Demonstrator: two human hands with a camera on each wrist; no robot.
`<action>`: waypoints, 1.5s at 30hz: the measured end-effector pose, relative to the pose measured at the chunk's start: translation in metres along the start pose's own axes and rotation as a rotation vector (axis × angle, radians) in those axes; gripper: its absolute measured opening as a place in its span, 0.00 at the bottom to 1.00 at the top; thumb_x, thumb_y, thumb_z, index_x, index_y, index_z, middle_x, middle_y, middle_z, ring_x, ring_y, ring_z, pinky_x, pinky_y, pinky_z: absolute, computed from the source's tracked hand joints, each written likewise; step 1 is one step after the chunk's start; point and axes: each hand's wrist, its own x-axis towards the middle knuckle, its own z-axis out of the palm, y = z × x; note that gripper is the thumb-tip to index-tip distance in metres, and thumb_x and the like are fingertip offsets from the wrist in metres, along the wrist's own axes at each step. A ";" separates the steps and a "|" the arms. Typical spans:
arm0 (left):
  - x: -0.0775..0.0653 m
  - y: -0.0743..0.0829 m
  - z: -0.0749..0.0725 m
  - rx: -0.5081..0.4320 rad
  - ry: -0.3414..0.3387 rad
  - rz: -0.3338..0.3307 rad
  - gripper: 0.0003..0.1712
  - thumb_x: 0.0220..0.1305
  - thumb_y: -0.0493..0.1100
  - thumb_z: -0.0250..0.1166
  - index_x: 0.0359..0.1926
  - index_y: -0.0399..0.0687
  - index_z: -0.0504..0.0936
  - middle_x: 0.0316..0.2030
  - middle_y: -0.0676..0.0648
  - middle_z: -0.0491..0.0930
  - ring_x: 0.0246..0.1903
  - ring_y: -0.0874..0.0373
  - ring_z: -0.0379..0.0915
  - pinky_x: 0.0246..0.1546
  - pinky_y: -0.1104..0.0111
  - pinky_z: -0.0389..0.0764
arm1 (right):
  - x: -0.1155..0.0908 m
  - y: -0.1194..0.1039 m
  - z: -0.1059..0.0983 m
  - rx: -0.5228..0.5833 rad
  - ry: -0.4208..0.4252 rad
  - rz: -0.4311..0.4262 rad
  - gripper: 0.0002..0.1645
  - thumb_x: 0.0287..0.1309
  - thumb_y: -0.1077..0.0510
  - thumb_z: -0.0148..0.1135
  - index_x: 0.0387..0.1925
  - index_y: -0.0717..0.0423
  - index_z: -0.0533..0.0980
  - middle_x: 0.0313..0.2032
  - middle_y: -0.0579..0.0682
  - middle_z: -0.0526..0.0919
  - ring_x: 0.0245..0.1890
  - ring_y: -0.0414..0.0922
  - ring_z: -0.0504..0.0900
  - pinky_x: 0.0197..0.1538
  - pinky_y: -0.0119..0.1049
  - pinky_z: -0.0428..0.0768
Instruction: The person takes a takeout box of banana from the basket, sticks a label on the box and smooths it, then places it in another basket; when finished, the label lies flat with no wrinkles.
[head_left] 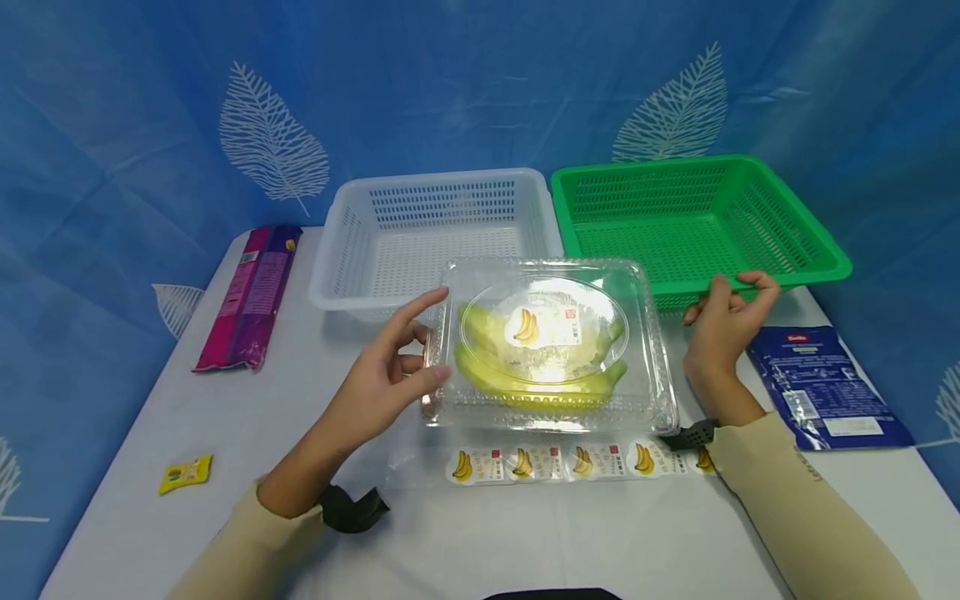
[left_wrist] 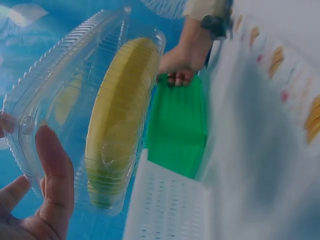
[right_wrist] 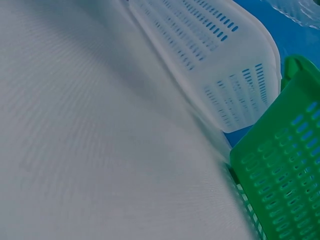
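Clamshell box (head_left: 551,354) of bananas (head_left: 517,388) is pinched at its left end by the left hand (head_left: 386,375), so the long axis runs rightward between both hands. Right hand (head_left: 720,329) is apart, fingers bent at the rim of the green basket (head_left: 652,246); whether that's gripped can't be told tbh. Banana middles get lost in glare.

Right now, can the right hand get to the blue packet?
Probably yes. The blue packet lies beside the right hand, and nothing seems to stand between them. But its fingers look curled at the front rim of the green basket, so it would likely let go first.
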 end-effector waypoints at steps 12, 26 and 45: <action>0.037 0.003 -0.007 0.011 0.032 -0.001 0.41 0.69 0.38 0.65 0.77 0.70 0.61 0.41 0.39 0.71 0.19 0.50 0.72 0.26 0.64 0.81 | -0.001 0.003 -0.002 -0.024 -0.015 0.011 0.10 0.73 0.60 0.55 0.48 0.52 0.64 0.17 0.53 0.61 0.11 0.46 0.63 0.17 0.31 0.68; 0.065 0.001 -0.004 -0.018 0.031 -0.003 0.40 0.69 0.38 0.63 0.77 0.66 0.62 0.39 0.40 0.69 0.19 0.49 0.71 0.24 0.60 0.82 | 0.001 0.006 -0.003 -0.036 -0.014 0.022 0.09 0.73 0.60 0.54 0.48 0.51 0.63 0.17 0.53 0.61 0.11 0.46 0.63 0.17 0.31 0.68; 0.121 -0.011 0.013 -0.083 0.078 0.045 0.39 0.70 0.40 0.64 0.78 0.63 0.63 0.41 0.40 0.72 0.19 0.55 0.70 0.23 0.63 0.82 | 0.001 0.002 -0.003 -0.069 -0.021 0.016 0.09 0.74 0.58 0.54 0.49 0.50 0.64 0.17 0.53 0.64 0.10 0.45 0.64 0.17 0.30 0.68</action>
